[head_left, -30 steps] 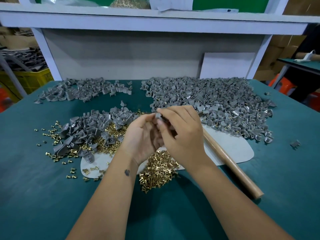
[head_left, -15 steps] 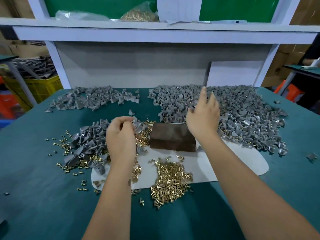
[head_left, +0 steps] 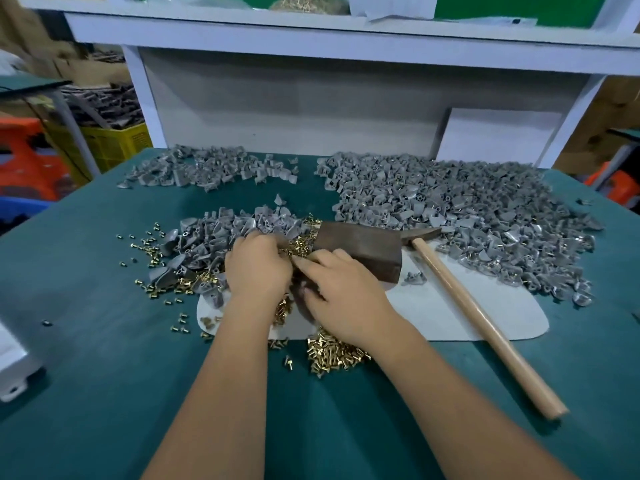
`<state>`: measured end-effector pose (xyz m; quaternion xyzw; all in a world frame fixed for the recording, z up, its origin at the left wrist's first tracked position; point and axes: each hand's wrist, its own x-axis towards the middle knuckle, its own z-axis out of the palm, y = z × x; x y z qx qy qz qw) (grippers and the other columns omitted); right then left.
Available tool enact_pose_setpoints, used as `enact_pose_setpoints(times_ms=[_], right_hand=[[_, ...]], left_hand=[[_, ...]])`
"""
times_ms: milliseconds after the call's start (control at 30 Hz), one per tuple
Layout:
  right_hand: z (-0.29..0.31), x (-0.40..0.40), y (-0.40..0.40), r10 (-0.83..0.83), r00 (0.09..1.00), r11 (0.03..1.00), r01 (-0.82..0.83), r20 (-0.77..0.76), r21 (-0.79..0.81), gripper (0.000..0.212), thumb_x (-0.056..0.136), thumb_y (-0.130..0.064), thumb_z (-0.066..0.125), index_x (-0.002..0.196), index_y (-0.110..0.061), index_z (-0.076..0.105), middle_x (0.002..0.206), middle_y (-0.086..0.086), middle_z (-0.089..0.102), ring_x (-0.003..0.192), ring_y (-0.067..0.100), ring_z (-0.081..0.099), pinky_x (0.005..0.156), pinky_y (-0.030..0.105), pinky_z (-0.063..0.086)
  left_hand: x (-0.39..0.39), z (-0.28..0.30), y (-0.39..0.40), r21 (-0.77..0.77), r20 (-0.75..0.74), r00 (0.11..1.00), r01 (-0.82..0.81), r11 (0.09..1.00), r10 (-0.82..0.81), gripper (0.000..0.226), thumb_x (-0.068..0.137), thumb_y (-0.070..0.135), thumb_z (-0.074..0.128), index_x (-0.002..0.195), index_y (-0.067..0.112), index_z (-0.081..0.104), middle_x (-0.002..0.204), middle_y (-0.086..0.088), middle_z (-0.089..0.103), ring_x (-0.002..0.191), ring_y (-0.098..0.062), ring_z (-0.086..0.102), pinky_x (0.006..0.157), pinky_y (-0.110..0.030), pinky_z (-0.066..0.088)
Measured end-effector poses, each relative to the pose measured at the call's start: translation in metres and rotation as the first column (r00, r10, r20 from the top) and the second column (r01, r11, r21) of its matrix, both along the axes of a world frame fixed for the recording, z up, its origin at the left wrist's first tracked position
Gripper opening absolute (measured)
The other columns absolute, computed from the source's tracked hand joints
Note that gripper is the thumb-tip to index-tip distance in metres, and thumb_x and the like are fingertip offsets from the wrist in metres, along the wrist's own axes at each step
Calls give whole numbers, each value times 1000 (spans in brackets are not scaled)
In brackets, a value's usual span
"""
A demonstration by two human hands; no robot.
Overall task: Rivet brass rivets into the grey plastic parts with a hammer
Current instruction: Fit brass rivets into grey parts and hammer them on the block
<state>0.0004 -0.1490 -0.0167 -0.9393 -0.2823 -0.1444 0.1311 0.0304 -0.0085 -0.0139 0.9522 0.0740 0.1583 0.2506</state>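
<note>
Meeting over brass rivets [head_left: 298, 249], curled hands [head_left: 304, 275].

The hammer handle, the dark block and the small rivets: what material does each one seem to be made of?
Hammer handle: pale wood, smooth, with an even tan colour. Dark block: probably metal, dull brown and possibly rusty; its matte surface leaves this open. Small rivets: shiny yellow metal, apparently brass, as their gold gleam suggests.
</note>
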Motion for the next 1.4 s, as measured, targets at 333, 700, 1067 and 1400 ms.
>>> enact_pose_setpoints(times_ms=[333,700,1067,1400], right_hand=[[4,-4,6,-11,999,979,17,-31,203,14,86,-11,58,96,-12,68,93,2,59,96,20,50,78,35,42],[15,18,-39,-342,937,744,318,-75,588,12,85,-11,66,94,-18,72,90,-9,60,93,16,56,84,38,49],[29,18,-55,-304,950,834,303,-74,462,26,87,-12,61,108,-25,68,98,-9,66,85,5,55,80,27,49],[40,-4,-34,-121,923,990,85,-365,-114,17,77,-36,72,86,-22,67,76,-5,62,76,19,59,64,33,53]], left_hand=[[2,1,-1,-144,163,986,-3,990,27,21,88,17,64,101,29,75,128,3,63,123,-28,48,102,-45,38],[-10,11,-46,-516,293,904,425,744,-312,33,86,7,63,94,38,72,102,16,63,107,-3,55,95,-24,44],[5,2,-52,-371,315,923,335,866,-222,14,81,23,77,95,20,77,90,13,65,108,-14,51,99,-41,44],[5,2,-52,-443,290,929,344,828,-231,38,95,4,48,120,28,62,107,21,53,123,-14,44,108,-36,36]])
